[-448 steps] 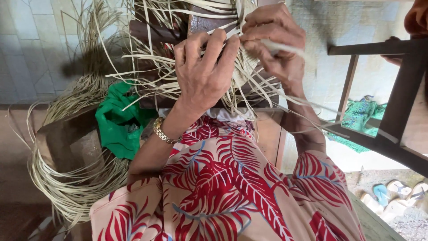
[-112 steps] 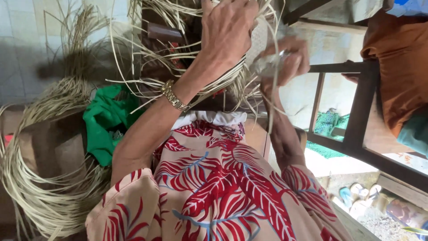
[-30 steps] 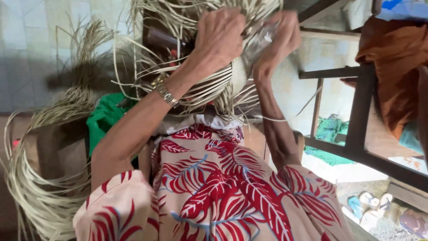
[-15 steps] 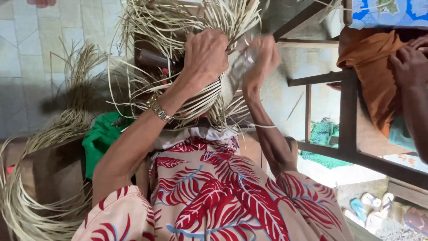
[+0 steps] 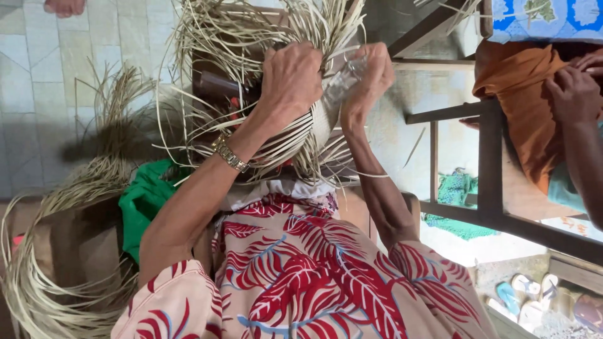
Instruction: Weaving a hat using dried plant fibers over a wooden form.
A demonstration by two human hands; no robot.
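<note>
A partly woven piece of pale straw strips [image 5: 295, 135] rests over a dark wooden form at my lap, its loose ends fanning out all around. My left hand [image 5: 290, 81], with a gold watch at the wrist, presses down on the top of the weave. My right hand [image 5: 370, 78] is closed on a few strips at the right edge of the weave. My red and cream leaf-patterned dress [image 5: 301, 276] fills the lower middle.
A long bundle of loose straw [image 5: 50, 263] curls on the left beside a green cloth [image 5: 147, 198]. A dark wooden frame [image 5: 490, 169] stands at right. Another person's hand [image 5: 575, 94] rests on orange fabric [image 5: 521, 119]. Sandals [image 5: 534, 298] lie lower right.
The view has tilted up a little. My right hand has closed tighter on the strips at the weave's right edge; my left hand stays pressed on top. Another person's hand has come further into view.
</note>
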